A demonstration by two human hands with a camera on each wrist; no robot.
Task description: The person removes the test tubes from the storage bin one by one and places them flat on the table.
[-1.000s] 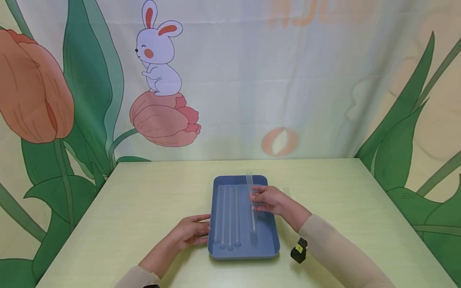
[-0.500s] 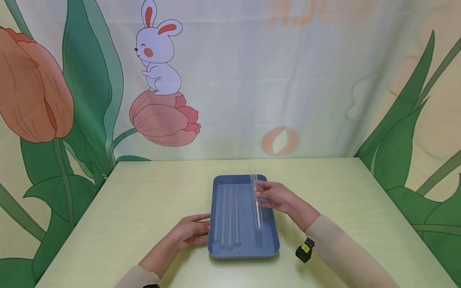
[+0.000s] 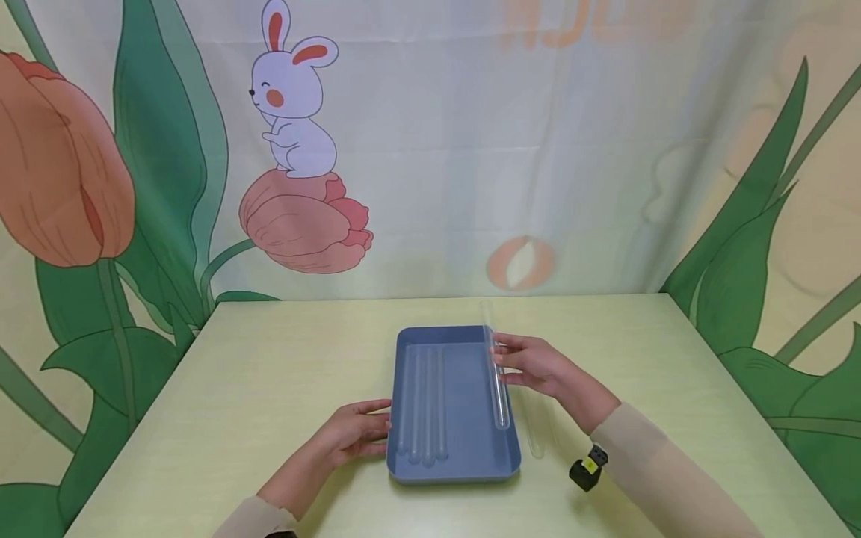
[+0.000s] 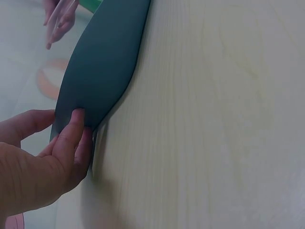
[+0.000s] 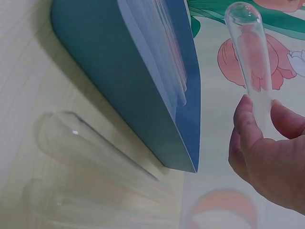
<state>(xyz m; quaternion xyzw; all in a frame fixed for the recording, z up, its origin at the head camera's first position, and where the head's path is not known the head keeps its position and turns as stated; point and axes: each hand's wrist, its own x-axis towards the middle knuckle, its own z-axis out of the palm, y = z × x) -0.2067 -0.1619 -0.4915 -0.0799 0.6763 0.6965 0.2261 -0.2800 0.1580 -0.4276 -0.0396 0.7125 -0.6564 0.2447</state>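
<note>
My right hand (image 3: 538, 365) pinches a clear glass test tube (image 3: 499, 381) between thumb and fingers, tilted above the right rim of a blue-grey tray (image 3: 471, 459). In the right wrist view the tube's rounded end (image 5: 245, 21) points up, away from the hand. Inside the tray, on its left side, several similar test tubes (image 3: 429, 407) lie side by side. My left hand (image 3: 356, 432) holds the tray's left wall, with the thumb at the rim and the fingers against the outside. The left fingertips (image 4: 77, 114) show on that wall in the left wrist view.
On the pale wooden table (image 3: 289, 359), two more clear tubes lie just right of the tray; the nearer tube (image 5: 86, 143) has its rounded end toward me. A curtain (image 3: 430, 149) printed with a rabbit and tulips hangs behind the table's far edge.
My right hand has carried the test tube rightward and slightly away, from over the tray's interior to its right rim. The left hand and tray have stayed put.
</note>
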